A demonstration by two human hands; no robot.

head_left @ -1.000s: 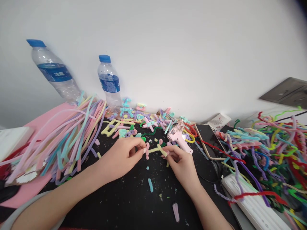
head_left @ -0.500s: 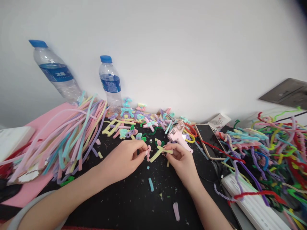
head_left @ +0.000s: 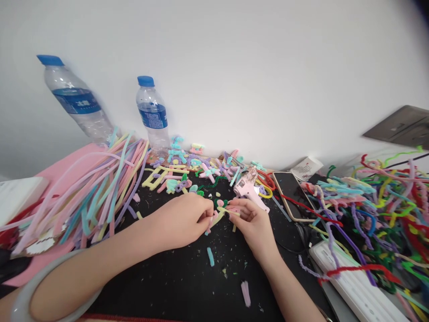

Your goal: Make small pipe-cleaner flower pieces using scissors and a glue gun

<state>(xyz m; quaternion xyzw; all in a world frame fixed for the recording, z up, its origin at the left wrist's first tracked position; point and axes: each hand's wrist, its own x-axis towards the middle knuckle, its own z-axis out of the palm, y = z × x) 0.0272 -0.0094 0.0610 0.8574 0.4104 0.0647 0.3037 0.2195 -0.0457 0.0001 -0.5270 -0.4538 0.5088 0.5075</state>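
Near the middle of the black mat, my left hand (head_left: 192,219) is closed on a short pink pipe cleaner piece (head_left: 213,220), mostly covered by the fingers. My right hand (head_left: 250,219) pinches a pale yellow pipe cleaner piece (head_left: 219,217) between thumb and fingers. The two pieces meet, or nearly so, between my fingertips; whether they touch I cannot tell. Just behind them lie small green and pink pipe cleaner shapes (head_left: 220,203). A pink glue gun (head_left: 247,188) lies beyond my right hand.
Long pastel pipe cleaners (head_left: 100,192) lie heaped at left, before two water bottles (head_left: 152,116). Finished-looking pipe cleaner shapes (head_left: 179,156) line the wall. At right are a phone (head_left: 291,197), a white power strip (head_left: 355,281) and tangled coloured pipe cleaners (head_left: 378,210). Scraps like a blue piece (head_left: 210,256) dot the mat.
My left hand has moved right with the pink piece, up to the yellow one. My right hand stays nearly in place, the yellow piece now more covered.
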